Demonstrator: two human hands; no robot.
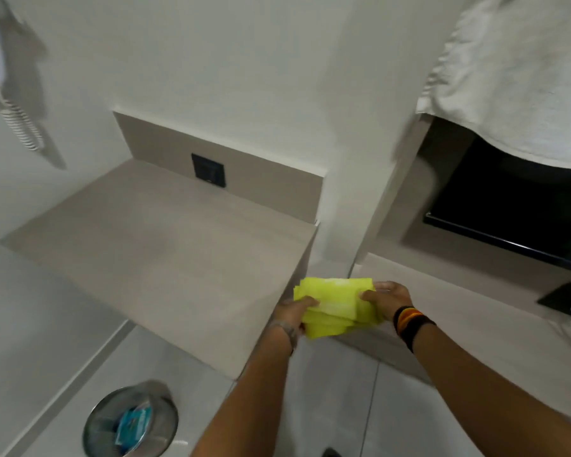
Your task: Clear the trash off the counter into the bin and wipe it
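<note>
A folded yellow cloth point(335, 303) is held between both hands, just off the right front corner of the beige counter point(139, 235). My left hand point(292, 313) grips its left edge and my right hand point(389, 300) grips its right edge. The counter top shows no trash on it. A round metal bin point(96, 433) stands on the floor below the counter's front edge, with blue and white wrappers point(132, 423) inside.
A black socket plate point(208, 169) sits on the counter's backsplash. A white pillar point(343, 192) divides the counter from a lower ledge point(459, 291) at right, which carries a black pad and white cable. A dark screen point(515, 206) and a white towel point(515, 77) are above it.
</note>
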